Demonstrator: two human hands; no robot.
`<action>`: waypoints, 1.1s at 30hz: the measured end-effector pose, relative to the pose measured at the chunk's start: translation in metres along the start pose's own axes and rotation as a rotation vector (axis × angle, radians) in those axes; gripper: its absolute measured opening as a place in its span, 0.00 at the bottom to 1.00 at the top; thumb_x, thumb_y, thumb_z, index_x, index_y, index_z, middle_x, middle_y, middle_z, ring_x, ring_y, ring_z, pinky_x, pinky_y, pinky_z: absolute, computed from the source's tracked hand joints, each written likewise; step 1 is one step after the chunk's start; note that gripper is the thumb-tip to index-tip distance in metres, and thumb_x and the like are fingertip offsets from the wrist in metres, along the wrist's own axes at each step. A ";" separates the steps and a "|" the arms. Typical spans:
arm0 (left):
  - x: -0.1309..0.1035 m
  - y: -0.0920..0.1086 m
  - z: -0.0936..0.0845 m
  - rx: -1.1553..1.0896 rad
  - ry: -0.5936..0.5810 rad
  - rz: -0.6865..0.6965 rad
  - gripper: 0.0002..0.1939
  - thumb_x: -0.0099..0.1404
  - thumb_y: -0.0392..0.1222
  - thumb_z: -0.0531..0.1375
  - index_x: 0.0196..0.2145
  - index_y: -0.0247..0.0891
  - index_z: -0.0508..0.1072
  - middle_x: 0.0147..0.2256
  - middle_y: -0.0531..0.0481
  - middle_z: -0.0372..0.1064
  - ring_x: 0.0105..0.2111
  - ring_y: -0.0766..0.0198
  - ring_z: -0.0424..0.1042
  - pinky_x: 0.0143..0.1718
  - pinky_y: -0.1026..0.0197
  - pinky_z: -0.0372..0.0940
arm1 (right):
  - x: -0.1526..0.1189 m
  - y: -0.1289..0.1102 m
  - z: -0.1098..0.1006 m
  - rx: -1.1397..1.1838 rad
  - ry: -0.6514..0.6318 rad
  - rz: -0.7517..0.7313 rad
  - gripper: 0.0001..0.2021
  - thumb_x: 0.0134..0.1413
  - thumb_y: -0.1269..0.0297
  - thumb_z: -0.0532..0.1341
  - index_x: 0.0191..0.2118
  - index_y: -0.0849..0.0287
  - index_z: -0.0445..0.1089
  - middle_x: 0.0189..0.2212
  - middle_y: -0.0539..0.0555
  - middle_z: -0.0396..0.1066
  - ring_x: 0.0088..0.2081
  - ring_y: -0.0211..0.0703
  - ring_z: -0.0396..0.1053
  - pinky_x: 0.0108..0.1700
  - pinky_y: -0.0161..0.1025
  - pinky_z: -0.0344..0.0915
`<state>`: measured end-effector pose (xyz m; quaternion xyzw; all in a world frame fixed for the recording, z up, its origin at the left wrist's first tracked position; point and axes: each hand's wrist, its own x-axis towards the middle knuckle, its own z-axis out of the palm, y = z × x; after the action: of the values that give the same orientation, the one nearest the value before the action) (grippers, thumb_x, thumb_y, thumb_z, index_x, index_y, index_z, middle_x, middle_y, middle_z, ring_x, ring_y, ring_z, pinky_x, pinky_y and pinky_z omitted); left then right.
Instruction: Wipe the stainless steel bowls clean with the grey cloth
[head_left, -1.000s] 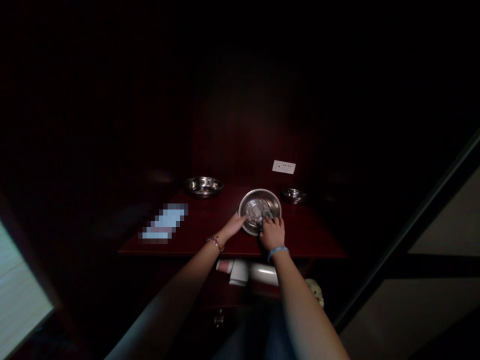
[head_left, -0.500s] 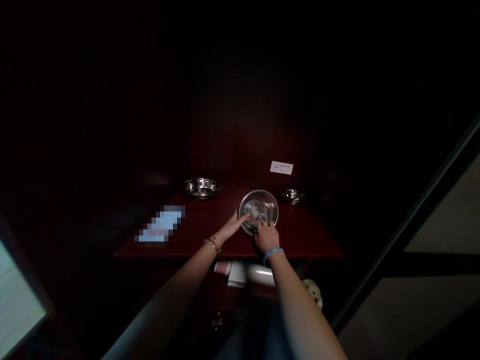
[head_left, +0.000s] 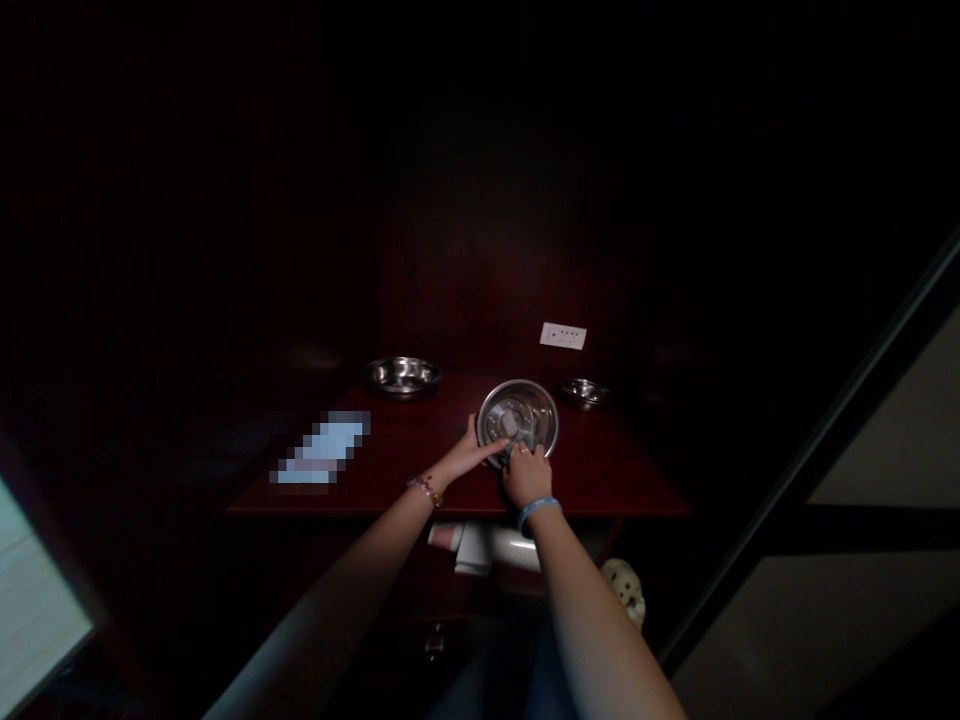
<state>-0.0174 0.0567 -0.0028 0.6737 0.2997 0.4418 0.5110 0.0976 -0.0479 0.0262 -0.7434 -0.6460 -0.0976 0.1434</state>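
Note:
A shiny metal bowl [head_left: 540, 408] is tilted with its inside facing me above the red-brown tabletop. My left hand [head_left: 472, 452] grips its lower left rim, the thumb over the inner side and the fingers behind. At the lower right rim, my right hand [head_left: 529, 474] is closed and pressed into the bowl. A crumpled greyish thing, perhaps a cloth, shows at its fingertips, mostly hidden by the hand. On the bowl's bottom is a pale squarish patch [head_left: 510, 424].
A wide metal basin [head_left: 403, 378] stands at the back left, a smaller metal bowl [head_left: 586, 394] at the back right. A blurred-out pale blue item [head_left: 322, 450] lies left on the table [head_left: 420, 440]. Below the edge are a paper cup [head_left: 445, 537] and a white roll-like object [head_left: 516, 549].
My right hand has shifted slightly left and down along the bowl's inside. My left thumb has moved lower on the inner wall. The bowl stays in nearly the same place.

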 end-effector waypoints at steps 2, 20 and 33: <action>0.001 -0.001 0.001 0.015 0.001 0.028 0.43 0.50 0.51 0.70 0.56 0.37 0.53 0.49 0.38 0.68 0.44 0.54 0.73 0.40 0.52 0.73 | -0.001 -0.002 0.001 -0.007 0.013 0.003 0.21 0.59 0.68 0.52 0.56 0.68 0.65 0.53 0.66 0.68 0.53 0.56 0.61 0.48 0.45 0.62; 0.007 -0.012 -0.004 0.005 0.003 0.069 0.37 0.56 0.49 0.65 0.58 0.38 0.54 0.51 0.38 0.66 0.37 0.58 0.74 0.29 0.60 0.72 | 0.002 -0.001 -0.003 0.198 -0.025 -0.032 0.20 0.60 0.60 0.53 0.56 0.52 0.68 0.49 0.53 0.74 0.48 0.49 0.67 0.51 0.41 0.60; 0.018 -0.025 -0.007 0.067 0.061 0.160 0.31 0.61 0.50 0.60 0.58 0.35 0.60 0.56 0.38 0.65 0.56 0.52 0.65 0.59 0.50 0.60 | 0.010 0.004 0.008 0.410 -0.002 -0.096 0.21 0.56 0.63 0.58 0.55 0.53 0.69 0.46 0.54 0.75 0.48 0.46 0.69 0.51 0.39 0.63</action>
<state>-0.0151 0.0826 -0.0204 0.6986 0.2749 0.4912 0.4417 0.1027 -0.0363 0.0214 -0.6670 -0.6871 0.0300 0.2864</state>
